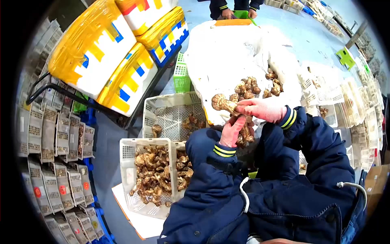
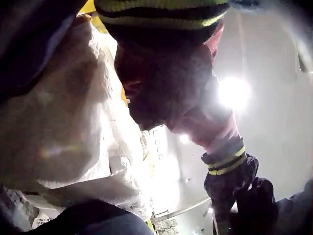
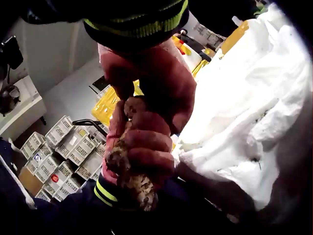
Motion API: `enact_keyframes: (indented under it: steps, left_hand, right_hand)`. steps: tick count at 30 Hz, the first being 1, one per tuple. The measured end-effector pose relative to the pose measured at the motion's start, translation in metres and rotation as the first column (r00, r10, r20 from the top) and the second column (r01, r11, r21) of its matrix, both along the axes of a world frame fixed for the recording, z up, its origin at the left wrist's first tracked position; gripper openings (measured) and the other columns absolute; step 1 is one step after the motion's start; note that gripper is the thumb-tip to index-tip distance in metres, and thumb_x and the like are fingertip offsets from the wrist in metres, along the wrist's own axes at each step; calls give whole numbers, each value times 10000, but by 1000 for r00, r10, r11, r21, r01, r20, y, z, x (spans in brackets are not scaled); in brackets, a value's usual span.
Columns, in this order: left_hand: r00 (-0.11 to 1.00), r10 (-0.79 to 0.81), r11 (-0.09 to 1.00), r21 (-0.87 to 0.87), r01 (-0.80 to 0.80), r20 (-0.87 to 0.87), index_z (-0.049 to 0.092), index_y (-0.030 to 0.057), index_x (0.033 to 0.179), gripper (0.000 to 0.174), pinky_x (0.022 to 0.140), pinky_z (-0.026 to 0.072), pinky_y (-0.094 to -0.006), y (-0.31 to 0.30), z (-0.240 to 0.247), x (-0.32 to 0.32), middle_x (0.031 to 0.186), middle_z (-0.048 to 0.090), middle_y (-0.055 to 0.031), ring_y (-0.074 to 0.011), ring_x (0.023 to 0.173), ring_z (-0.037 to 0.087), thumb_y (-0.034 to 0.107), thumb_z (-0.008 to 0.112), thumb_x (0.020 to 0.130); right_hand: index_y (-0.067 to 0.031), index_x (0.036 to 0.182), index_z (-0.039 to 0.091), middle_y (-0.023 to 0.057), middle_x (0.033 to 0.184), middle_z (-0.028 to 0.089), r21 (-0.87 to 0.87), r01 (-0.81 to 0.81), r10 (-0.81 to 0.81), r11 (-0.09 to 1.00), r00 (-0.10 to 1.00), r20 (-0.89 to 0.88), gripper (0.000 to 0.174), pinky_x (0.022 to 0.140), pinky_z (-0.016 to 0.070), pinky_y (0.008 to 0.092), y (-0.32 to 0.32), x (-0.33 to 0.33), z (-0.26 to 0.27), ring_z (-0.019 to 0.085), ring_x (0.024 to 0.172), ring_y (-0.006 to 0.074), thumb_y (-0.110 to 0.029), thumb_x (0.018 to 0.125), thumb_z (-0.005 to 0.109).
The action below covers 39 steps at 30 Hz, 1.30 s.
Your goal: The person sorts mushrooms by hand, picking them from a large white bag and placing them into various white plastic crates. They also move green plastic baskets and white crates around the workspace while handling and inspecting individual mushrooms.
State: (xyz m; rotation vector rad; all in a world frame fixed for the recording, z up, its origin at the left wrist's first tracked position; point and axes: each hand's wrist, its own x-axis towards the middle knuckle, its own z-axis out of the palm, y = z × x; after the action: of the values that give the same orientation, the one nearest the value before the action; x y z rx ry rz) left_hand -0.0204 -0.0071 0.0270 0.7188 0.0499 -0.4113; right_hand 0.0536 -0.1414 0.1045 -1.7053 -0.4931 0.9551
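Note:
Both hands meet over the edge of a white cloth-lined container (image 1: 211, 53), wearing pinkish gloves. My left hand (image 1: 231, 133) curls its fingers round brown, scaly mushrooms (image 1: 245, 133), whose stems stick out past the fingers in the right wrist view. Just above it, my right hand (image 1: 262, 110) has its fingertips at the stem of a large mushroom (image 1: 221, 103) and pinches it, the cap pointing left. More mushrooms (image 1: 247, 87) lie on the white cloth beyond the hands. Backlight leaves the left hand (image 2: 161, 83) dark in the left wrist view.
To the left stand a white crate (image 1: 148, 142) heaped with mushrooms and another crate (image 1: 170, 97) with a few. Taped foam boxes (image 1: 93, 49) are stacked on a cart. Perforated crates (image 1: 61, 138) line the far left. Across the container, another person's hands (image 1: 228, 14) are at its far edge.

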Motion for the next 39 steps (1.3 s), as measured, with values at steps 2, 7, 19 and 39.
enact_keyframes:
  steps: [2,7,19,39]
  left_hand:
    - [994,112,989,-99,-112,-12,538,20,970,279,516,478,-302,1,2,-2,745,593,-89,-192,576,578,261,570,834]
    - [933,314,869,-342,-358,-177,543,50,980,272,496,496,-315,25,0,7,709,579,-65,-185,567,573,293,528,857]
    - [571,655,518,-256,-816,-495,458,120,1130,457,505,465,-294,141,8,9,741,570,-6,-137,584,544,450,527,821]
    - [603,672,554,-248,-795,-430,454,114,1139,484,506,486,-297,152,-2,10,755,577,-3,-123,587,546,471,519,818]
  right_hand:
    - [0,1045,540,20,852,564,-66,-1,13,998,983,184,349,669,423,229,-2,14,-2,486,757,84,-293,859,502]
    - [-24,1072,555,18,808,599,-244,154,-6,957,857,516,347,619,437,223,50,75,68,513,663,83,-280,844,510]
    - [-183,1242,426,81,1172,485,-865,158,857,477,134,497,676,888,384,394,306,239,-91,425,1122,254,-274,623,681]
    - [-128,820,658,34,767,646,-646,457,773,612,-170,612,168,617,468,356,307,237,-64,619,711,205,-166,733,520]
